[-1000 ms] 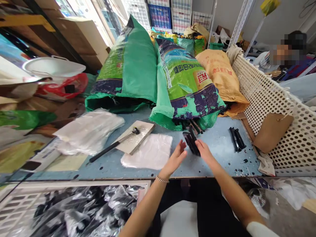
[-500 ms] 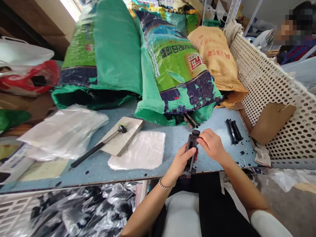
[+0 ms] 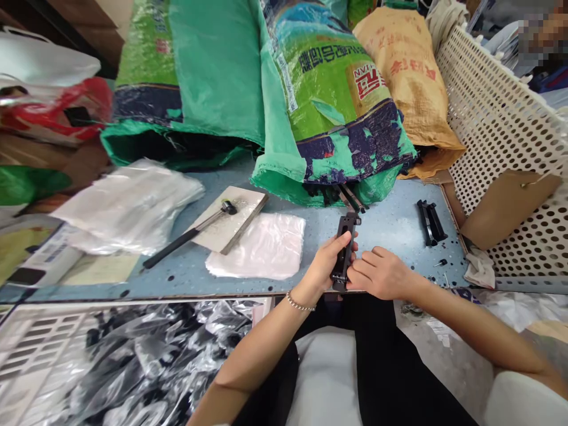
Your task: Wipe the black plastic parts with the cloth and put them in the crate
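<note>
My left hand (image 3: 325,260) is wrapped around a long black plastic bracket (image 3: 347,223) with a slot along its middle, held tilted over the table's front edge. Closed at the bracket's lower end is my right hand (image 3: 382,274), its curled fingers gripping there; the fingertips are partly hidden. A second black bracket (image 3: 430,223) lies on the table to the right. Close to it are a small black-headed screw (image 3: 441,262) and a thin metal pin (image 3: 446,278).
A black-handled hammer (image 3: 190,234) rests across a pale slab (image 3: 242,204), beside stacked clear plastic bags (image 3: 261,248). Open green sacks (image 3: 217,77) and an orange sack (image 3: 408,71) line the back. A perforated white basket (image 3: 501,112) stands right. Below left, a crate (image 3: 39,349) holds bagged black parts.
My right hand has moved from the bracket's upper end down to its lower end. The left hand keeps hold of the bracket. The whole view has shifted slightly.
</note>
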Available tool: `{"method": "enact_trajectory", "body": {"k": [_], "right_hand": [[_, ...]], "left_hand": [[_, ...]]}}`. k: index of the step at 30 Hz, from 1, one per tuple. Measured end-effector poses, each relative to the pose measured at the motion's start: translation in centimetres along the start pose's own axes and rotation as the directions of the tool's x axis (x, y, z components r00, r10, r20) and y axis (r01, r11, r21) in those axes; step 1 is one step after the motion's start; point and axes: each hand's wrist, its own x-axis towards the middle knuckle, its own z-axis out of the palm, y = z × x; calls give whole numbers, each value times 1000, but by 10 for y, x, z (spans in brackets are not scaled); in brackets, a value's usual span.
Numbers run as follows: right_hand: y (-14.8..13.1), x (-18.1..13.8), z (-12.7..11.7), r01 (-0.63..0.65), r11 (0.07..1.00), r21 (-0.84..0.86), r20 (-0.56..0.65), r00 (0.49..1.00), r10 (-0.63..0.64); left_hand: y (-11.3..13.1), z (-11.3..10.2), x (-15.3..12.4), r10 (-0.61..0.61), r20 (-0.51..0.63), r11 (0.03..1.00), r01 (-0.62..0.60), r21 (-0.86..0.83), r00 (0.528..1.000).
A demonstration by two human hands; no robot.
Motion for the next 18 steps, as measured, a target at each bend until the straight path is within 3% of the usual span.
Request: {"method": "enact_trajectory", "body": {"k": [4,6,7,9,11,12,14,15,16,18], "right_hand": [[18,13,-20,50,985,163,133,988,-72],[19,15,-17,-27,965,260,148,989,-12],[16,14,-11,-104,946,309,130,989,66],[5,7,6,-318,845,429,99,947,307],[-4,-2,23,-511,651,562,180,843,506],[-5,-5,30,-568,551,611,267,804,531],[4,-7,40,-615,445,651,388,774,501],[15,-3,44,-631,452,631,378,759,530],[31,3,47,-659,488,573,317,727,609],[67,22,55,-760,542,359,83,604,793]], "left_hand": [[-4,7,4,-319,22,942,319,-107,948],[-6,12,3,-332,16,936,331,-124,943],[-8,13,2,-262,-10,958,258,-124,965],[-12,10,0,38,-111,997,-45,-57,993],[-17,1,-1,375,-178,926,-358,124,910],[-19,-6,0,474,-178,874,-436,215,862],[-25,-22,5,508,-172,840,-442,316,844],[-28,-30,9,482,-178,851,-409,330,858],[-32,-38,13,454,-187,859,-373,351,871],[-40,-52,23,446,-177,818,-320,478,877]]}}
